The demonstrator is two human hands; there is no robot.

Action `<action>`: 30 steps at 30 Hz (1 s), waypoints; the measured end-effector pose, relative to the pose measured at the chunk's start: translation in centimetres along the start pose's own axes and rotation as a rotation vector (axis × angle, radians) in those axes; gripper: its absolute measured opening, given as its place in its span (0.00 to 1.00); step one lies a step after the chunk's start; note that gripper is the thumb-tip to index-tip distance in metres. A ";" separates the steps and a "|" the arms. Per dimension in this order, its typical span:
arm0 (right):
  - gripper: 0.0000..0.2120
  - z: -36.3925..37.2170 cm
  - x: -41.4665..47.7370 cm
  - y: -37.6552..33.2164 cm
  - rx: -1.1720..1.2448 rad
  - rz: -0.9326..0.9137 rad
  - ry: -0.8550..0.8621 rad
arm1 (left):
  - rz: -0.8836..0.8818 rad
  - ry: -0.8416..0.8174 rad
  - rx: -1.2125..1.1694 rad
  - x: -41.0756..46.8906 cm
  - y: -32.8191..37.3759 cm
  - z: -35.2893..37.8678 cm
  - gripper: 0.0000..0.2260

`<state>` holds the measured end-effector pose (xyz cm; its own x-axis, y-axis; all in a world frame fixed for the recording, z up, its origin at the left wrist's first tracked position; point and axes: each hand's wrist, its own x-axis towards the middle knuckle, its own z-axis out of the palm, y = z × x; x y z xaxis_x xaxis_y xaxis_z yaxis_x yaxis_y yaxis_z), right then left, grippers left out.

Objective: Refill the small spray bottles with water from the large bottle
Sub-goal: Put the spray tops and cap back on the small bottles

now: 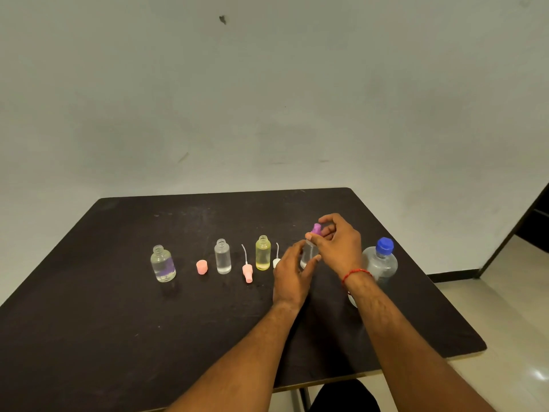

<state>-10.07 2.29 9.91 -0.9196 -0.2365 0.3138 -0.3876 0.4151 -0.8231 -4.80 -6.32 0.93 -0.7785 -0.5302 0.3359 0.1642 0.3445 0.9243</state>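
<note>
Three small open bottles stand in a row on the dark table (118, 322): a clear one with a purple tint (162, 264), a clear one (222, 257) and a yellow one (263, 253). My left hand (292, 276) grips a fourth small clear bottle (308, 253). My right hand (337, 243) pinches the purple spray head (316, 229) at that bottle's neck. The large water bottle (381, 261) with a blue cap stands just right of my right wrist.
A pink cap (201, 267) and a pink spray head with its tube (247, 270) lie between the bottles. A white spray head (276, 261) sits beside the yellow bottle. The table's right edge is near the large bottle; a wall stands behind.
</note>
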 end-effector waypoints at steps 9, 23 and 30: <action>0.22 0.3 -0.2 0.4 0.078 -0.010 -0.023 | 0.019 -0.011 -0.004 0.1 0.1 -0.2 0.17; 0.21 0.5 -0.5 0.6 0.098 -0.004 -0.017 | 0.031 -0.009 -0.017 0.1 0.0 -0.1 0.16; 0.21 0.6 -0.7 0.4 0.065 0.024 0.013 | 0.017 0.005 -0.042 0.0 -0.2 -0.1 0.15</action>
<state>-9.55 2.12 9.14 -0.9293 -0.2156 0.2998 -0.3612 0.3622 -0.8592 -4.79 -6.50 0.79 -0.7722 -0.5287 0.3524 0.2028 0.3205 0.9253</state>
